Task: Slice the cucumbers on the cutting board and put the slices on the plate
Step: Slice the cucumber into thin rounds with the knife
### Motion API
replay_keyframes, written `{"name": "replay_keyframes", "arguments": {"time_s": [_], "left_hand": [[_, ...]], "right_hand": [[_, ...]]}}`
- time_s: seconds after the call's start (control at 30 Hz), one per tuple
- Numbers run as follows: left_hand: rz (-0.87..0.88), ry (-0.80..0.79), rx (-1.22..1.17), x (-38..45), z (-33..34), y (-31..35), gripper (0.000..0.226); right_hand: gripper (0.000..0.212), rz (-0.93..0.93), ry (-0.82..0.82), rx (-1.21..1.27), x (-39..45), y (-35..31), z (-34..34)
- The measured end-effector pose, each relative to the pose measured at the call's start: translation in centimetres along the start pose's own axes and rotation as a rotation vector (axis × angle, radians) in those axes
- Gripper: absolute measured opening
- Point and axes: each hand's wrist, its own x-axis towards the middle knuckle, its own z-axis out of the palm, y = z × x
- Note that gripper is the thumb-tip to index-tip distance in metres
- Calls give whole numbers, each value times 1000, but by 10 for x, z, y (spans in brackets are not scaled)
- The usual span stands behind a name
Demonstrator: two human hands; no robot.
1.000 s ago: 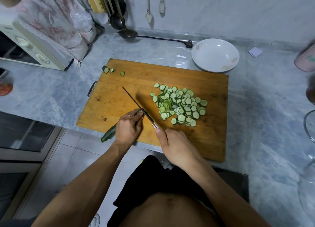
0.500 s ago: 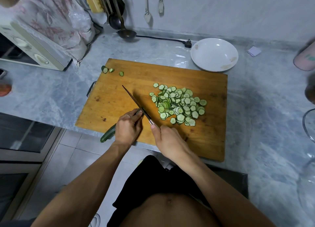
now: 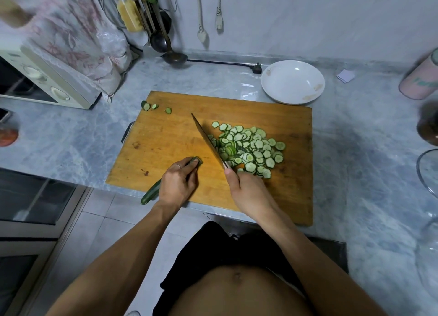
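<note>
A wooden cutting board (image 3: 166, 135) lies on the grey counter. A pile of thin cucumber slices (image 3: 248, 147) covers its middle right. My left hand (image 3: 177, 185) grips a dark green cucumber (image 3: 151, 193) near the board's front edge, its cut end showing past the fingers and its tail hanging over the counter edge. My right hand (image 3: 248, 194) holds a knife (image 3: 207, 141), the blade tilted against the left side of the slice pile. A white plate (image 3: 292, 82) sits empty behind the board's far right corner.
Three cucumber end pieces (image 3: 154, 106) lie at the board's far left corner. A microwave (image 3: 47, 83) under a cloth stands at the left, with hanging ladles (image 3: 163, 38) and a black cord (image 3: 225, 63) at the back. A pink can (image 3: 422, 80) and glass items stand at right.
The knife has left the cucumber's cut end and swung right against the slice pile. My left hand stays on the cucumber.
</note>
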Motion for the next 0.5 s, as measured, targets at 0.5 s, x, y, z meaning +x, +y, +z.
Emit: {"name": "replay_keyframes", "arguments": {"time_s": [0.5], "left_hand": [[-29,-28,-18,-1,3,-6,24]], "right_hand": [[49,-77,-47,-83,-23,-23,12]]}}
